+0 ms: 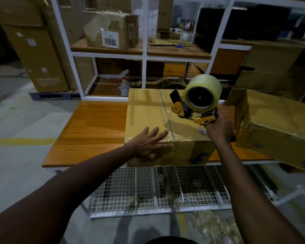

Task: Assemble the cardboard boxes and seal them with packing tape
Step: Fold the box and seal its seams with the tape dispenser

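**Checker:** Head view, first entry: the work piece?

**Packer:** One cardboard box (144,110), flaps closed, standing at the near edge of the wooden table (95,124). A clear tape strip (168,120) lies along the centre seam on top and reaches the near edge.

**Checker:** Left hand?

**Packer:** My left hand (148,141) lies flat on the near top edge of the box, just left of the seam. The fingers (158,132) are straight and spread apart, pressing on the cardboard. The thumb hangs over the front face.

**Checker:** Right hand?

**Packer:** My right hand (218,129) is wrapped round the handle of the tape dispenser (192,111), fingers clamped tight on it. The dispenser is over the right part of the box top. Its yellow-green tape roll (203,85) has its open core turned toward me. I cannot tell whether the strip on the box joins the roll.

**Checker:** Other stock?

**Packer:**
- One second box (271,124), tilted, at the right end of the table, just beside my right hand and hanging past the near edge.
- One wire mesh shelf (148,191) under the table.
- One white rack (143,55) behind the table. A worn carton (111,30) with a barcode label sits on its upper board, and a spray bottle (124,81) stands lower down.
- Tall cartons (39,55) stacked at the left.
- One yellow line (16,141) painted on the floor.
- Crumpled clear film (215,228) on the floor at the near right.
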The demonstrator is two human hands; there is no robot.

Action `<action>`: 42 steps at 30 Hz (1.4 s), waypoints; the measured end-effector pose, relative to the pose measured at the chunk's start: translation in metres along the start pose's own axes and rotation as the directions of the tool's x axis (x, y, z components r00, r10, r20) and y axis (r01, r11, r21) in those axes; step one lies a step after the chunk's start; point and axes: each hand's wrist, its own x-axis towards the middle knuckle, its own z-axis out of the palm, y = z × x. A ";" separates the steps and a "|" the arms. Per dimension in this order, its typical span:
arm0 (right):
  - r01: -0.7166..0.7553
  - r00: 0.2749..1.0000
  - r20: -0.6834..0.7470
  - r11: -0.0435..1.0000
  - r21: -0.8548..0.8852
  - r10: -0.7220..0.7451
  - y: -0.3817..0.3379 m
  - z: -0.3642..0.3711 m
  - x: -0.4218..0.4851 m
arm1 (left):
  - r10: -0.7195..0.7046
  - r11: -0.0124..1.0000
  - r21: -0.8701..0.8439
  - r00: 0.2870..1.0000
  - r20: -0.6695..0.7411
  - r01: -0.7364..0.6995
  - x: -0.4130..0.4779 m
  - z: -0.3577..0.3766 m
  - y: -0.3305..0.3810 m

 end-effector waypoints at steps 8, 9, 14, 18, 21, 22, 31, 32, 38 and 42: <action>-0.033 0.999 -0.035 0.999 -0.008 0.033 0.019 -0.012 0.001 | 0.064 0.998 0.018 0.998 -0.029 -0.063 0.006 -0.005 0.000; -0.036 0.999 -0.034 0.999 -0.004 0.036 0.021 -0.013 0.002 | 0.074 0.997 0.018 0.996 -0.047 -0.073 0.012 -0.008 -0.001; -0.036 0.998 -0.055 0.999 -0.003 0.035 0.037 -0.016 0.010 | -0.027 1.000 0.006 0.997 -0.069 0.028 0.030 -0.013 0.014; -0.005 0.998 -0.064 1.000 0.012 0.006 0.045 -0.025 0.015 | -0.030 0.999 -0.016 0.999 -0.044 0.029 0.026 -0.011 0.020; -0.027 0.997 -0.073 0.999 0.022 0.028 0.058 -0.026 0.023 | 0.042 0.999 0.029 0.999 -0.019 -0.042 0.033 -0.022 0.020; -0.032 0.997 -0.073 0.999 0.025 0.034 0.064 -0.026 0.026 | 0.042 0.998 0.047 0.999 -0.023 -0.041 0.040 -0.028 0.022; -0.075 0.997 -0.005 0.997 0.012 0.076 0.091 -0.046 0.061 | -0.032 0.996 0.085 0.999 -0.015 0.033 0.077 -0.024 0.049; -0.078 0.997 -0.002 0.997 0.019 0.078 0.094 -0.049 0.063 | -0.007 0.994 0.110 1.000 -0.020 0.009 0.076 -0.023 0.051; -0.077 0.997 0.001 0.996 0.040 0.077 0.107 -0.058 0.076 | -0.033 0.986 0.160 0.992 -0.120 0.053 0.118 -0.048 0.065; -0.076 0.997 0.029 0.996 0.043 0.075 0.120 -0.060 0.086 | -0.073 0.991 0.104 0.996 -0.055 0.079 0.143 -0.045 0.087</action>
